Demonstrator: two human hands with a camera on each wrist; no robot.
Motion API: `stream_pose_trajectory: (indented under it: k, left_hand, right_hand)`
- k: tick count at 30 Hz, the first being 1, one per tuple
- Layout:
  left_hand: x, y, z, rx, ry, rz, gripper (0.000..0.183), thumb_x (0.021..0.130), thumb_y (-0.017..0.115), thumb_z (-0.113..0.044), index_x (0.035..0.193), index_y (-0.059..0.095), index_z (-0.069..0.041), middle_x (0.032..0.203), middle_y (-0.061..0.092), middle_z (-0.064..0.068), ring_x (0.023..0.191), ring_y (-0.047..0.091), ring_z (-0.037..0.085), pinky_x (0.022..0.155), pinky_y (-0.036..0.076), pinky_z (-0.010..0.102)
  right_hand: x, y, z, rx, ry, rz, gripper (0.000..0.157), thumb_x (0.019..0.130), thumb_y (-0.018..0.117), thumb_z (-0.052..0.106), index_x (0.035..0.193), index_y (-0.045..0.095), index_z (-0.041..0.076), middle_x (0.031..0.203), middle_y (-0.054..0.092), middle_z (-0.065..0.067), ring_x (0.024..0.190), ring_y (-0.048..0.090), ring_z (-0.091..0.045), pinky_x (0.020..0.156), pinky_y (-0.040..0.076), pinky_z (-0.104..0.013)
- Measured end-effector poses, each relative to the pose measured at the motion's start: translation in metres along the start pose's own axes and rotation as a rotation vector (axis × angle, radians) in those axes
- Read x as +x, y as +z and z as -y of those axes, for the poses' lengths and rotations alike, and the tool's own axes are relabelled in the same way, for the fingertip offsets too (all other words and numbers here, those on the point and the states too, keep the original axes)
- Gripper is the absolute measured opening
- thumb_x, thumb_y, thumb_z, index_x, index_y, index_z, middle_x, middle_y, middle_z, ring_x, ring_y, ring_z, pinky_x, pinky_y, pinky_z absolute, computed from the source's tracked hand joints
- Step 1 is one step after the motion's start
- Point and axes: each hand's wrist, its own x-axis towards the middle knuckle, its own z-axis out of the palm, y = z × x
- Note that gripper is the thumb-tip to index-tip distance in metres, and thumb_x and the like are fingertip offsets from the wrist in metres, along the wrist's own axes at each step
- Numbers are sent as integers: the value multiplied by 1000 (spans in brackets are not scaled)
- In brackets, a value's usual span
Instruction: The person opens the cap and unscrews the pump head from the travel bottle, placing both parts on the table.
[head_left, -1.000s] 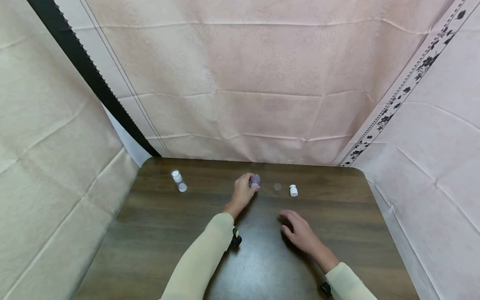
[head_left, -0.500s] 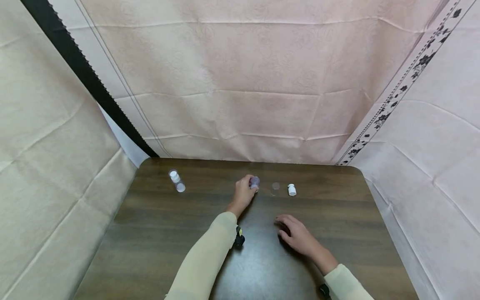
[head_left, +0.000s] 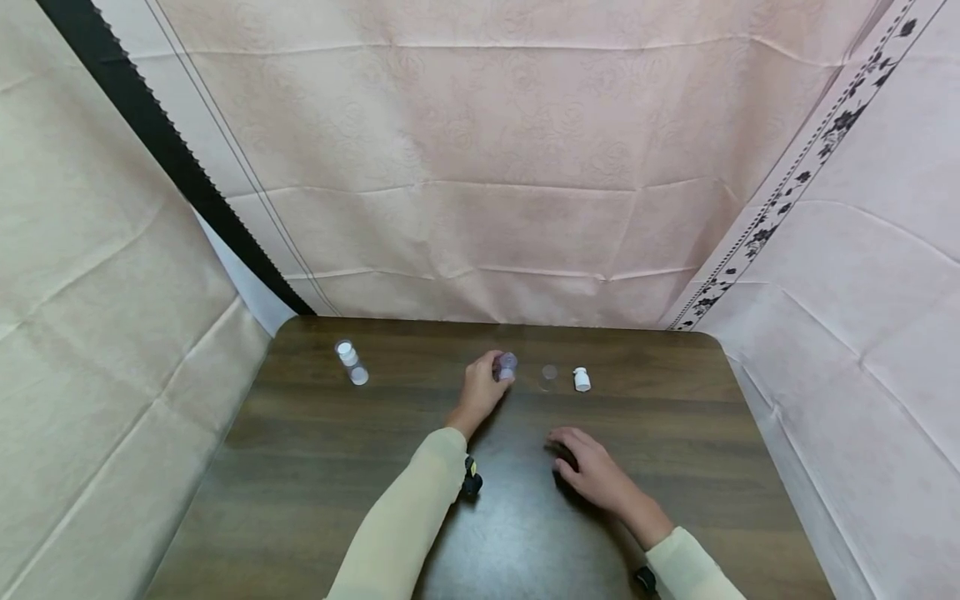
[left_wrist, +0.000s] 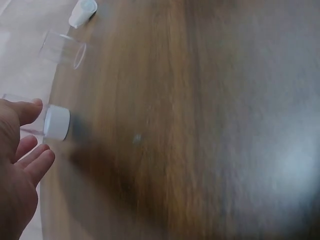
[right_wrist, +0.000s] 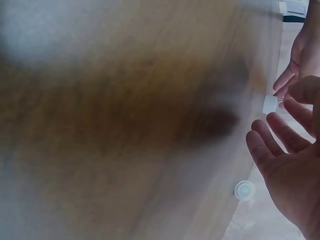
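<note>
Even, fairly bright light fills the head view, apparently from above. Pale glare sits on the near middle of the bench (head_left: 517,542); soft shadows lie beneath the left hand (head_left: 478,392) and right hand (head_left: 596,475). The cloth (head_left: 525,125) splays at the left and right edges, wide-angle fashion. The clear cup (head_left: 549,372) barely shows. Both wrist views are dimmer, with hazy glare; in the right one the bench blurs.

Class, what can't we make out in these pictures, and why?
Head: any lettering on the white bottle; too small.
Left wrist: part of the white-ended clear container, behind the left hand's thumb.
Right wrist: part of the left hand, behind the right hand; tabletop grain, blurred.
</note>
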Motion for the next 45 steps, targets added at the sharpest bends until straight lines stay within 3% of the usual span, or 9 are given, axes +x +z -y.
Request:
stream_pose_trajectory:
  k: [9, 17, 29, 36, 45]
  left_hand:
    - [-16, -26, 6, 14, 29, -24, 59, 87, 84, -14, 139, 60, -1, 137, 65, 19, 122, 65, 32, 102, 55, 45]
    - [-32, -47, 16, 43, 43, -55, 58, 88, 84, -18, 138, 60, -1, 139, 64, 19, 128, 62, 35, 107, 51, 47]
    - [-58, -79, 26, 112, 104, -111, 57, 88, 84, -23, 138, 62, -5, 134, 66, 15, 126, 63, 34, 103, 54, 49]
    - [-68, -103, 31, 147, 156, -176, 52, 90, 82, -25, 134, 64, -4, 129, 67, 14, 121, 66, 32, 102, 55, 46]
    - [-80, -129, 49, 185, 221, -303, 44, 87, 85, -20, 123, 68, 0, 117, 71, 18, 109, 70, 34, 94, 58, 48]
  right_hand:
    - [14, -9, 8, -12, -29, -22, 37, 96, 70, 8, 133, 63, 5, 137, 63, -10, 129, 60, -27, 105, 51, -51]
    - [35, -15, 20, -46, -106, -55, 41, 96, 71, 9, 136, 62, 4, 139, 62, -14, 130, 59, -31, 105, 50, -53]
    - [59, -18, 36, -26, -85, -47, 44, 104, 64, 23, 145, 56, 10, 147, 58, -10, 138, 53, -28, 111, 46, -52]
    - [68, -15, 42, -1, -91, -23, 45, 104, 63, 22, 145, 55, 6, 147, 57, -13, 139, 52, -31, 113, 44, -53]
    - [79, -3, 52, -17, -114, 41, 47, 105, 62, 23, 149, 51, 10, 150, 54, -10, 142, 49, -29, 115, 43, -51]
